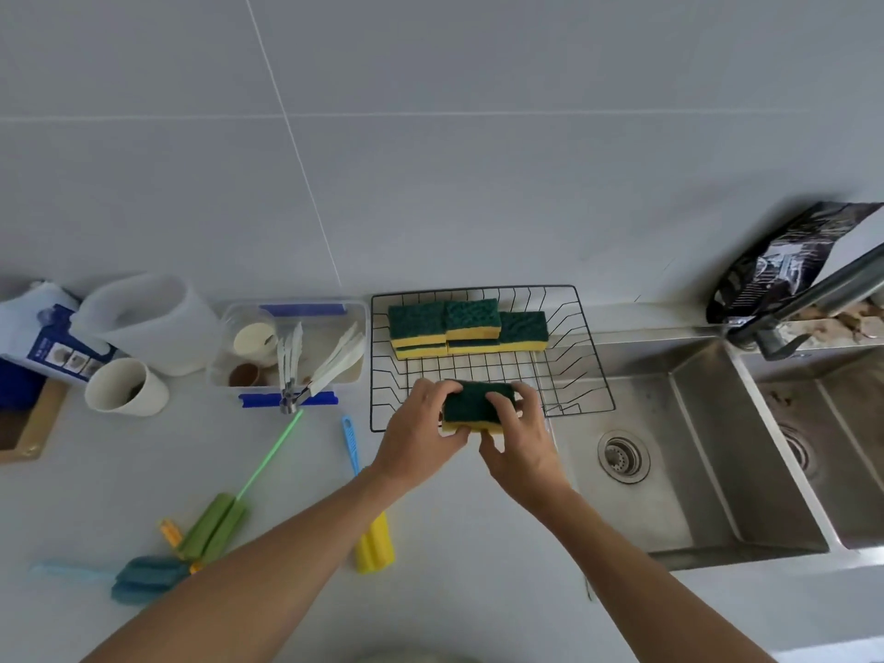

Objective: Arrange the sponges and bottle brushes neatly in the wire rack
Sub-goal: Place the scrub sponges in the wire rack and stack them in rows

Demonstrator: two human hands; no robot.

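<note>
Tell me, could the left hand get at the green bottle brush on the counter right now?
Probably not yet: the left hand and right hand both grip a sponge. The green bottle brush lies uncovered, so the path looks free.

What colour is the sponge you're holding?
Dark green on top, yellow underneath; the head view shows the sponge best.

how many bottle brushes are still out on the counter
3 plainly: a green brush left of the left forearm, a blue-headed brush near the front edge, and a yellow brush partly under that forearm. Small orange parts by the green one may be another.
</note>
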